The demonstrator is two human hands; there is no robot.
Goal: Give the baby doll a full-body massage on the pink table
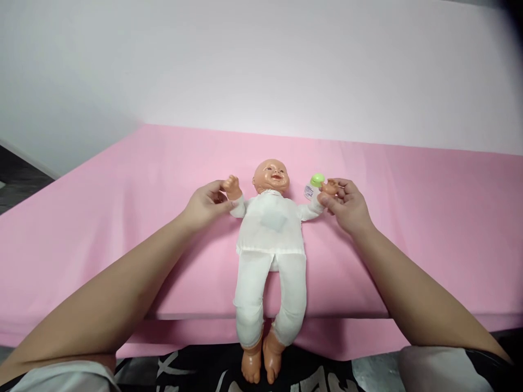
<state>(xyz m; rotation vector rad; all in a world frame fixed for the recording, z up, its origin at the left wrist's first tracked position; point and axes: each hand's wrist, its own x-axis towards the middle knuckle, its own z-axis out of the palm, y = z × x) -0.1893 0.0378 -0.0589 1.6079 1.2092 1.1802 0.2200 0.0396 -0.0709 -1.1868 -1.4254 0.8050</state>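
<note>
A baby doll in a white cloth suit lies on its back, its head away from me and its bare feet hanging past the near table edge. On the left, my left hand is closed around one of the doll's hands at the wrist. My right hand pinches the doll's other hand between thumb and fingers. Both doll arms are spread out to the sides. Just behind the doll's hand on the right is a small white bottle with a green cap, partly hidden.
A pink cloth covers the table, its front edge dropping near my lap. A plain white wall rises behind the table. Dark patterned clothing shows below the edge, under the doll's feet.
</note>
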